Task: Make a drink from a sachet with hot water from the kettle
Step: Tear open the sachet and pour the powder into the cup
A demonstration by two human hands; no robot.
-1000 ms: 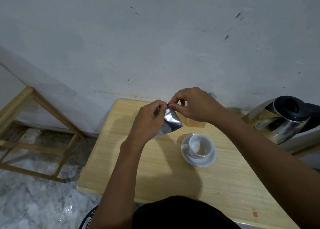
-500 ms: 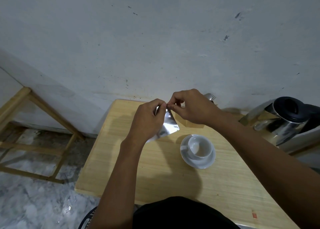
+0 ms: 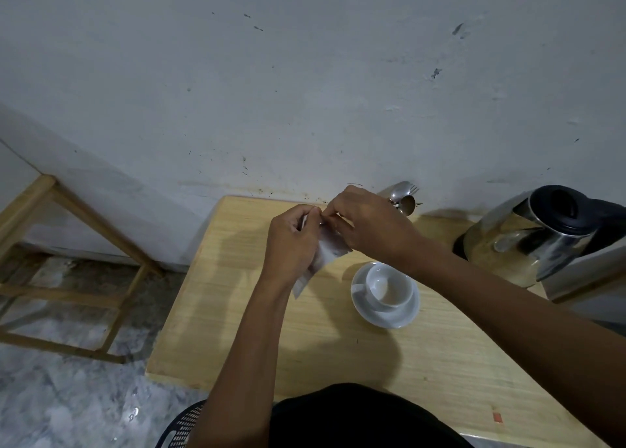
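Pinching the top edge of the sachet [image 3: 327, 253] between the fingertips of both hands, I hold it in the air above the wooden table [image 3: 244, 312], toward its far edge and just left of the cup [image 3: 393, 286]. My left hand [image 3: 293, 244] has thumb and forefinger closed on the upper left of the packet; my right hand [image 3: 369, 226] has thumb and forefinger closed on the same edge, the two grips almost touching. The sachet is a flat foil packet, silvery and dull, hanging down and to the left at a slant, its lower end showing below my left wrist. Motion blur softens its surface, so no print can be read, and whether the top seal is torn I cannot tell, as my fingers cover it. The white cup stands on a white saucer [image 3: 366, 307] near the middle of the table. The steel kettle [image 3: 528, 237] with a black lid stands at the far right, its handle cut off by the frame edge. Behind my right hand, metal cutlery [image 3: 403, 195] shows only in part against the wall [image 3: 305, 75].
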